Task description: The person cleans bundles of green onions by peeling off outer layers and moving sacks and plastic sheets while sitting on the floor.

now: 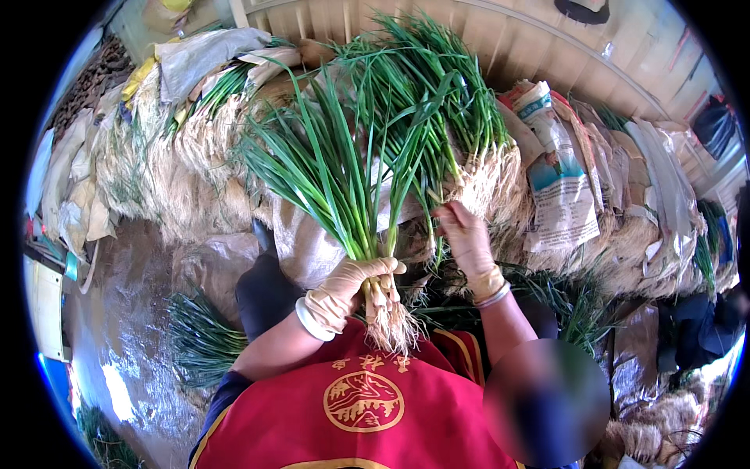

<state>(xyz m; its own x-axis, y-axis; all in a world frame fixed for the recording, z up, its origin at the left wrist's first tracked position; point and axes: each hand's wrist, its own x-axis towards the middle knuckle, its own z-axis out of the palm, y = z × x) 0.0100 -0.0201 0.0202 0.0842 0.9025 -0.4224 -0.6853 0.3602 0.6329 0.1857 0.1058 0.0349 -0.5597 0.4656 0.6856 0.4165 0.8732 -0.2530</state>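
My left hand (357,284), in a pale thin glove, is closed around a bunch of green garlic plants (343,193) just above the bulbs. Their leaves point up and fan to the left, and their roots hang over my red apron (304,404). To the right, my right hand (466,237), also gloved, is raised beside the roots of a larger heap of the same plants (433,88). Its fingers are bent near a thin stalk; whether they grip it cannot be told. White bands circle both wrists.
Long piles of rooted plants (205,140) run left and right, partly under sacks (562,176) and cloths. A bundle of leaves (205,340) lies on the wet floor (117,328) at left. More leaves (568,305) lie right of my right forearm. A corrugated wall (527,47) stands behind.
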